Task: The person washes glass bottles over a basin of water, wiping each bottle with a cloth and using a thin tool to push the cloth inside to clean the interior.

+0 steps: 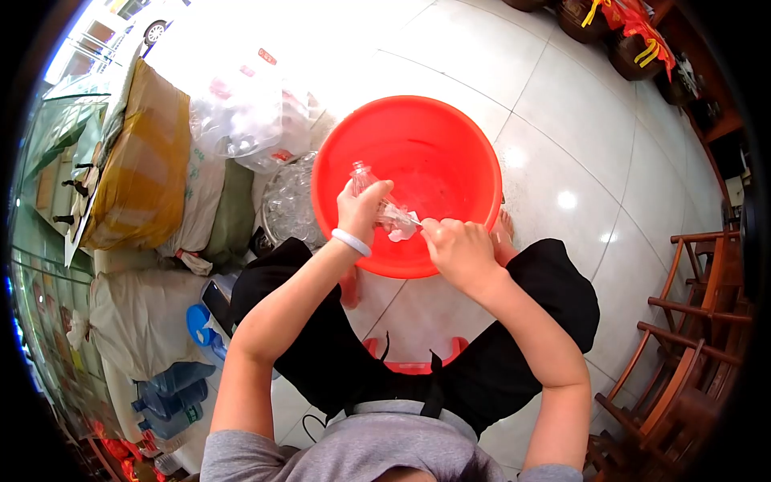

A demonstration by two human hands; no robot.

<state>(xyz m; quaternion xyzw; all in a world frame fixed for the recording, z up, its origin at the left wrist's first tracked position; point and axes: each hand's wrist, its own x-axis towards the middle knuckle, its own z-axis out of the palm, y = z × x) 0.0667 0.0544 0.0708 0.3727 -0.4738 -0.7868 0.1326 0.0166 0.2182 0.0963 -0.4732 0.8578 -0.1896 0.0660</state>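
Over a large red basin (434, 145), my left hand (365, 210) is wrapped round a small clear glass bottle (359, 170), its neck pointing up and away to the left. Whitish, paper-like material (401, 228) hangs at the bottle's near right end. My right hand (458, 247) is closed in a pinch just right of that end, on a thin item too small to name. The basin stands on the floor between my feet.
Left of the basin are a container of clear glass pieces (291, 199), a plastic bag of bottles (249, 116), a taped carton (144, 161) and sacks (152, 321). Wooden chairs (683, 345) stand at the right. Dark jars (630, 58) line the upper right.
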